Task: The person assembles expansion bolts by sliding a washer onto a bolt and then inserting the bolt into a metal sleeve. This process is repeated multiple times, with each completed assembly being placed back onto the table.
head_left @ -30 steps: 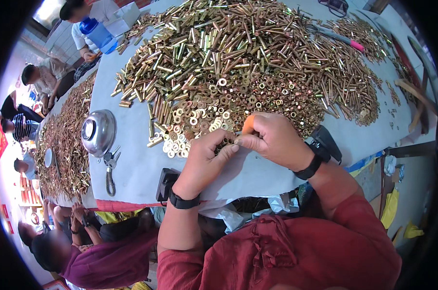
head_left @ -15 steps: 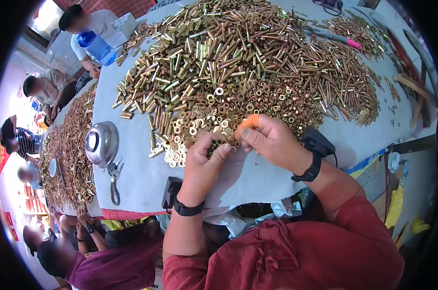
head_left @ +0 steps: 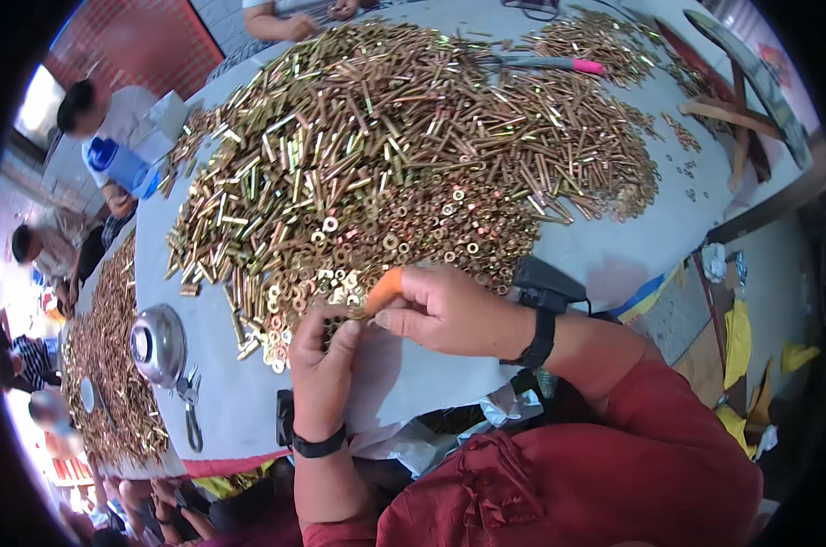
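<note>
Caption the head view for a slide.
Both hands, left hand and right hand, pinch small brass parts at the edge of a heap of bolts.

Small brass part [head_left: 351,314] between hands mostly hidden by fingers [head_left: 340,339].

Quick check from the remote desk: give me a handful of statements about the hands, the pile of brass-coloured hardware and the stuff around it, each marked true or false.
1. The right hand wears an orange cover on one fingertip. True.
2. Both wrists are bare. False: each carries a black band.
3. The left hand meets the right at the near edge of the pile of brass-coloured bolts and nuts. True.
4. A metal bowl sits right of the hands. False: it is left of them.
5. A pink-handled tool lies at the pile's far side. True.
</note>
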A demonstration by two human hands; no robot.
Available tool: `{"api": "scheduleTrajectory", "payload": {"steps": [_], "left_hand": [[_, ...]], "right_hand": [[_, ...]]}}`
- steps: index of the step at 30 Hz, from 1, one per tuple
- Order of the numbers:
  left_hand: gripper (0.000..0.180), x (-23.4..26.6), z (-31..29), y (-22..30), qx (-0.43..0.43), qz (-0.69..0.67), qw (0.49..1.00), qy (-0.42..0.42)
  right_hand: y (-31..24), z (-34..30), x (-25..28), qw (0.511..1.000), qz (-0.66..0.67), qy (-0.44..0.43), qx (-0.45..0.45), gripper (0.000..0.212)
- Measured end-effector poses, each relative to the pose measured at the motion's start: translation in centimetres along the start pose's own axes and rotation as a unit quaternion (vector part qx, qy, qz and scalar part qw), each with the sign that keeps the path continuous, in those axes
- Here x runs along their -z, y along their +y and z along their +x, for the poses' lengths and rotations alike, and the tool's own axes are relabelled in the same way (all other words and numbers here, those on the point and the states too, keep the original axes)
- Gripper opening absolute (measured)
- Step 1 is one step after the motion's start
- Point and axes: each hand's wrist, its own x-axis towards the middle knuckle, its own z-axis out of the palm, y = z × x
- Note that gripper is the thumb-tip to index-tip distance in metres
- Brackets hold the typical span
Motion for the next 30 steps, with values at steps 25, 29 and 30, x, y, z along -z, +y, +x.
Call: {"api": "scheduleTrajectory", "payload": {"steps": [25,29,30], "left_hand": [[0.017,-1.5,0.5,0.4,0.058,0.018,0.929,-0.364],[0.018,-1.2,1.0,-0.1,0.124,-0.016,0.93,-0.345],[0.018,-1.1,1.0,-0.2,0.12,-0.018,0.932,-0.341]], "right_hand": [[5.3,3.3,10.2,0.848,-0.38,0.331,0.165,0.036],[7.2,1.6,13.4,0.771,-0.489,0.408,-0.02,0.051],[7.2,1.8,14.2,0.77,-0.495,0.399,-0.058,0.058]]}}
